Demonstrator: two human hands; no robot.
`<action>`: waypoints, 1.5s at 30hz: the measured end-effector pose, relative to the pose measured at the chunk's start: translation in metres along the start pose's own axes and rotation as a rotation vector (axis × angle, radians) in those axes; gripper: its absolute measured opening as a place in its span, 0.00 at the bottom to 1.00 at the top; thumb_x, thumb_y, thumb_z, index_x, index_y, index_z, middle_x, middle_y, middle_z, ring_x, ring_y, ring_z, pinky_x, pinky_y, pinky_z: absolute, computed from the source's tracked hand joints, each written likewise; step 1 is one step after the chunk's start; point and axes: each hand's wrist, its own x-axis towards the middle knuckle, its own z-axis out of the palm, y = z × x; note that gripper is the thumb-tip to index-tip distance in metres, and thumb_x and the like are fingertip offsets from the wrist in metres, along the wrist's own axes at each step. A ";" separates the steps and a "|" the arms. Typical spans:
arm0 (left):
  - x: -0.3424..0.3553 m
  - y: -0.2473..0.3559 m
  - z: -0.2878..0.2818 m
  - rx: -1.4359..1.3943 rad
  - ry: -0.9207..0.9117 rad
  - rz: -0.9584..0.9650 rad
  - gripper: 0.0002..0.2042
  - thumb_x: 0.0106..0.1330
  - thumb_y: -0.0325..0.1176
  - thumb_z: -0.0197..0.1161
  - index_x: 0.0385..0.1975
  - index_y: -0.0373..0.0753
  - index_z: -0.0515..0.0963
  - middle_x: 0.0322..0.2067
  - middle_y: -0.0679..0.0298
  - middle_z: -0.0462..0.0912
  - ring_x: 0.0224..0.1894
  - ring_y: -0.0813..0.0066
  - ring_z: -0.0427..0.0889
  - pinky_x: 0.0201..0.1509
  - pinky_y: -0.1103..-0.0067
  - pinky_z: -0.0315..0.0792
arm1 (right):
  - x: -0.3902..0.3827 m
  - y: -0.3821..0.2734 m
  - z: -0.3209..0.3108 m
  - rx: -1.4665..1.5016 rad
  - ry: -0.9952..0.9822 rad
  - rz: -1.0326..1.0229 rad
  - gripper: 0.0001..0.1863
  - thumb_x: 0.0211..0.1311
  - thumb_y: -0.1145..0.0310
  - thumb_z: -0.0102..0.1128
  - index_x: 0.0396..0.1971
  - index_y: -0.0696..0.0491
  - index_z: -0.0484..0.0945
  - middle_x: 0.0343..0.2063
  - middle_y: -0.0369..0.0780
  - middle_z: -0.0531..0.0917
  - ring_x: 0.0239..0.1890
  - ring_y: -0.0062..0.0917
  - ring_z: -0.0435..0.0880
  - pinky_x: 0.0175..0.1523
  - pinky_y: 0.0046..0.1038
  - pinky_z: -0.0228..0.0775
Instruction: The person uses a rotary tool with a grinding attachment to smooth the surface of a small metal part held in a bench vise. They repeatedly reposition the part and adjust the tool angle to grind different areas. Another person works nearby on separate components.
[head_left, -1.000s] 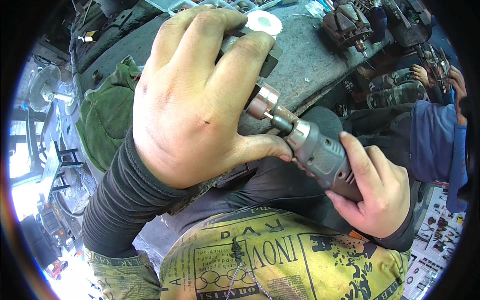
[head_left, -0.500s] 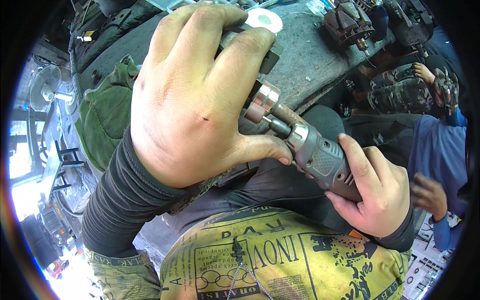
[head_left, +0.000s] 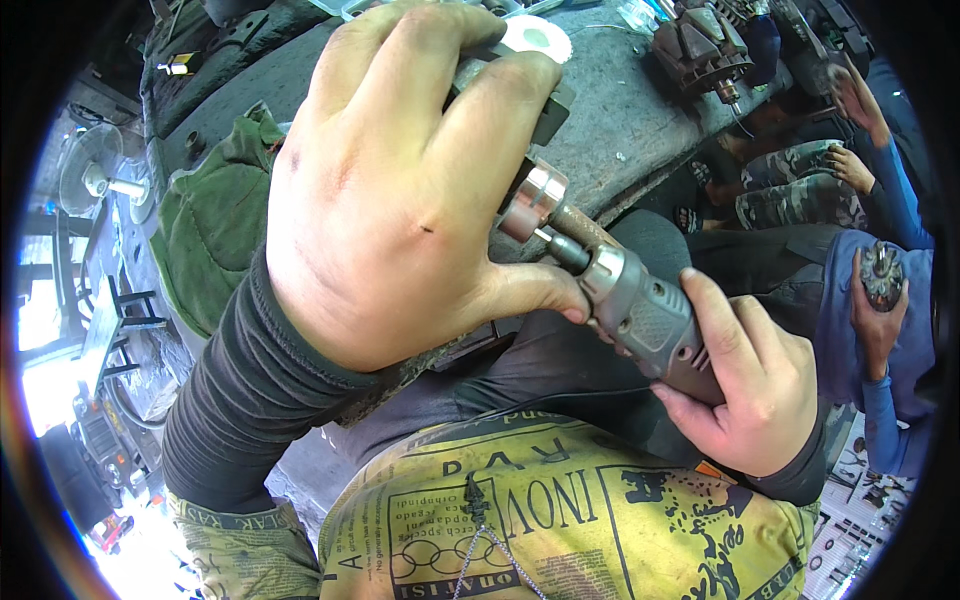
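Note:
My left hand curls over a dark metal part, its palm side hidden. Below the fingers a shiny, round metal piece sticks out, with a dull rod-like piece beside it. My right hand grips the body of a grey rotary tool. The tool's narrow nose points up and left at the round metal piece, and its tip lies at or very close to it; contact is hard to tell. The thumb of my left hand rests against the tool's collar.
A grey workbench lies beyond my hands, bearing a white disc, a green cloth and a dark motor-like assembly. At right, a co-worker's hand holds a round metal part. A fan stands at left.
My left hand and the metal part have shifted slightly right; the rotary tool has moved a little with them. The co-worker's hand at right has risen, with a round metal part now in it.

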 end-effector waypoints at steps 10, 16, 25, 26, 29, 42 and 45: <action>-0.008 0.007 -0.002 0.039 0.024 0.010 0.49 0.29 0.64 0.81 0.53 0.37 0.81 0.53 0.50 0.78 0.57 0.47 0.78 0.63 0.60 0.70 | -0.008 -0.002 0.009 -0.043 0.081 0.017 0.47 0.33 0.68 0.80 0.64 0.56 0.75 0.28 0.41 0.74 0.23 0.32 0.79 0.26 0.33 0.72; -0.010 0.003 0.003 0.016 0.023 0.005 0.49 0.29 0.63 0.81 0.53 0.37 0.81 0.53 0.50 0.79 0.57 0.47 0.78 0.63 0.60 0.70 | -0.007 -0.001 0.008 -0.030 0.055 -0.005 0.47 0.34 0.69 0.79 0.64 0.56 0.75 0.27 0.41 0.74 0.23 0.33 0.79 0.26 0.33 0.72; 0.009 -0.010 0.003 0.137 0.024 0.157 0.48 0.29 0.63 0.81 0.53 0.38 0.81 0.53 0.50 0.78 0.57 0.47 0.78 0.63 0.60 0.70 | -0.004 0.000 0.008 -0.012 0.072 0.056 0.47 0.34 0.69 0.79 0.64 0.55 0.75 0.28 0.41 0.75 0.24 0.33 0.79 0.27 0.34 0.73; 0.005 -0.005 0.004 0.069 0.013 0.075 0.48 0.29 0.63 0.81 0.53 0.38 0.81 0.54 0.50 0.78 0.57 0.47 0.78 0.63 0.60 0.70 | -0.004 0.001 0.007 -0.018 0.075 0.100 0.47 0.34 0.69 0.79 0.63 0.55 0.75 0.28 0.41 0.75 0.24 0.33 0.80 0.27 0.34 0.73; -0.002 0.000 0.005 0.007 0.000 0.003 0.48 0.29 0.63 0.81 0.53 0.38 0.81 0.54 0.50 0.78 0.57 0.47 0.78 0.63 0.60 0.70 | -0.003 0.001 0.006 0.009 0.029 0.027 0.46 0.34 0.70 0.79 0.63 0.55 0.75 0.29 0.41 0.76 0.24 0.34 0.80 0.28 0.34 0.74; -0.003 0.004 0.006 0.002 0.005 -0.002 0.48 0.30 0.63 0.81 0.53 0.37 0.81 0.53 0.50 0.79 0.57 0.47 0.78 0.62 0.60 0.71 | -0.005 0.002 0.007 -0.014 0.045 0.083 0.48 0.34 0.70 0.78 0.65 0.61 0.71 0.34 0.46 0.80 0.28 0.39 0.82 0.34 0.36 0.75; -0.004 0.003 0.007 -0.010 0.014 -0.005 0.48 0.30 0.63 0.81 0.53 0.37 0.81 0.53 0.50 0.79 0.56 0.47 0.78 0.62 0.60 0.71 | -0.005 0.002 0.006 -0.010 0.056 0.028 0.48 0.34 0.70 0.79 0.64 0.58 0.73 0.29 0.42 0.76 0.25 0.34 0.80 0.29 0.34 0.74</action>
